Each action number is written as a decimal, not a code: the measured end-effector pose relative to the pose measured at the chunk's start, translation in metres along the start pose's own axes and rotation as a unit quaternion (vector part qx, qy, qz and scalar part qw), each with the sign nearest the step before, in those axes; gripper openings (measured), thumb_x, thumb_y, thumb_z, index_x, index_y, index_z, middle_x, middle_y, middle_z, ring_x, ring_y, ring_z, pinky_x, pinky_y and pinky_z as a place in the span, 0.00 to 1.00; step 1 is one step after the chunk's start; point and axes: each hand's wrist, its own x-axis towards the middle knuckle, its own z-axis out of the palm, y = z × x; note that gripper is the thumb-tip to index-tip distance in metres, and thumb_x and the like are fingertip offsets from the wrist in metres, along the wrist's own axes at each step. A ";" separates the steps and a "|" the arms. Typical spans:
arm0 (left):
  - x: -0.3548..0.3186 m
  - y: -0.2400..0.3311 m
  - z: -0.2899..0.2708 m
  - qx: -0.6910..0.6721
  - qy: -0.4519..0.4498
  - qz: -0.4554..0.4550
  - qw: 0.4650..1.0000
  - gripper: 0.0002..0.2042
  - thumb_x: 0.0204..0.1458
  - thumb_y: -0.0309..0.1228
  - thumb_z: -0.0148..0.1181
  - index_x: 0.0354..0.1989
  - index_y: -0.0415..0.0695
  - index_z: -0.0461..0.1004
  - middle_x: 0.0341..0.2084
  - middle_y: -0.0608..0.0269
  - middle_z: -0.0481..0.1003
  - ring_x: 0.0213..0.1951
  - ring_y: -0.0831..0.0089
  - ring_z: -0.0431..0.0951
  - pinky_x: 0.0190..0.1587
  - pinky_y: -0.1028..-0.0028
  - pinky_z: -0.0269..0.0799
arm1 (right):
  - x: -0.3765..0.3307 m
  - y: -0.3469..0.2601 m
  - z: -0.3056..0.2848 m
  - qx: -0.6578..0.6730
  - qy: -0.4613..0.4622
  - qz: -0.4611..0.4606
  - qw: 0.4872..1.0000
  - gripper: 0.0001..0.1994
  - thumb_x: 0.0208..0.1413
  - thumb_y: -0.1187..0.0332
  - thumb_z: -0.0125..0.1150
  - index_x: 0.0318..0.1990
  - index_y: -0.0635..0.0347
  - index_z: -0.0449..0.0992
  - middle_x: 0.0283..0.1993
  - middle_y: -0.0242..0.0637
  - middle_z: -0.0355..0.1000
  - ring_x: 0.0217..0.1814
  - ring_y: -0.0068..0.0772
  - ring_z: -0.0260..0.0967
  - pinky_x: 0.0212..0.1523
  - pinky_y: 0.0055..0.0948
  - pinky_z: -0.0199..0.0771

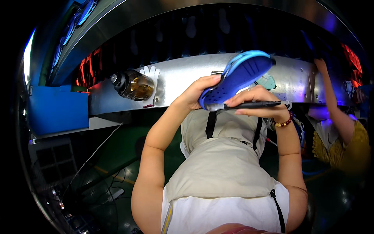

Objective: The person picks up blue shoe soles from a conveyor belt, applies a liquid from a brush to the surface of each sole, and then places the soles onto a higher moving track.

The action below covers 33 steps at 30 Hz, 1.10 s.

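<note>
Far to the left of the blue clog shoe (237,80) a blue bin (58,109) hangs at the side of the metal desk (187,80), which curves across the room. Closer to the shoe, but still well left of it, a dark-capped glass bottle (132,85) with amber liquid lies on its side against the metal panel, and a white glove (151,72) shows just beside the bottle.

The left hand (196,93) comes up from below and holds the shoe at its lower left end; the fingers curl over the edge, so this grip is clenched on the shoe. The shoe itself is in the air in front of the metal panel, tilted, with its sole turned toward the person and its light blue rim on the upper side.

Just under the shoe and to its right, the right hand (255,103) holds a black pen-like tool (253,105). The tool lies almost level, and its left end touches the lower part of the shoe. The fingers of this hand are closed around the tool. On the wrist there is a bead bracelet (283,121).

Below the shoe I see the person's beige apron (222,163) with black straps.

Well to the right of the shoe, another person in a yellow garment (346,146) stretches one arm (331,93) up to the metal panel.
</note>
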 end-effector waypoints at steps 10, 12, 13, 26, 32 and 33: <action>-0.009 0.008 -0.004 0.265 0.015 -0.089 0.960 0.20 0.51 0.41 0.47 0.44 0.35 0.67 0.33 0.52 0.73 0.32 0.70 0.76 0.33 0.72 0.75 | -0.005 -0.006 -0.017 -0.081 -0.091 -0.092 0.988 0.11 0.42 0.74 0.62 0.35 0.66 0.74 0.37 0.43 0.73 0.40 0.34 0.72 0.43 0.27 0.70; -0.015 0.012 -0.001 0.177 0.048 -0.127 0.975 0.22 0.51 0.43 0.46 0.45 0.35 0.67 0.34 0.52 0.73 0.32 0.68 0.76 0.33 0.69 0.75 | -0.007 -0.012 -0.025 -0.069 -0.101 -0.094 0.988 0.10 0.42 0.74 0.62 0.35 0.66 0.74 0.37 0.43 0.73 0.40 0.34 0.71 0.43 0.27 0.70; -0.017 0.014 -0.001 0.132 0.064 -0.145 0.978 0.23 0.51 0.44 0.45 0.45 0.35 0.67 0.34 0.51 0.73 0.32 0.67 0.76 0.33 0.68 0.75 | -0.009 -0.013 -0.028 -0.063 -0.107 -0.095 0.988 0.10 0.42 0.74 0.62 0.35 0.65 0.74 0.37 0.43 0.73 0.40 0.34 0.71 0.43 0.27 0.70; -0.034 0.032 -0.019 0.127 0.022 -0.041 0.991 0.28 0.48 0.49 0.44 0.49 0.36 0.64 0.40 0.48 0.70 0.35 0.61 0.75 0.30 0.63 0.76 | -0.013 0.012 -0.019 0.001 0.108 0.017 0.994 0.12 0.41 0.77 0.62 0.37 0.63 0.75 0.40 0.39 0.72 0.40 0.27 0.70 0.40 0.20 0.71; -0.027 0.020 -0.030 -0.061 0.054 0.083 0.993 0.36 0.48 0.60 0.35 0.51 0.37 0.62 0.46 0.47 0.67 0.46 0.56 0.69 0.47 0.58 0.66 | -0.023 -0.008 -0.005 0.055 0.071 -0.095 0.991 0.10 0.38 0.77 0.63 0.33 0.66 0.76 0.35 0.45 0.73 0.38 0.34 0.72 0.41 0.26 0.71; -0.019 0.014 -0.035 -0.183 -0.046 0.129 0.974 0.36 0.48 0.60 0.36 0.52 0.39 0.61 0.45 0.48 0.68 0.47 0.54 0.69 0.49 0.54 0.64 | -0.021 -0.011 -0.003 0.080 0.098 -0.115 0.985 0.10 0.39 0.77 0.62 0.33 0.67 0.75 0.35 0.45 0.73 0.37 0.33 0.72 0.40 0.25 0.71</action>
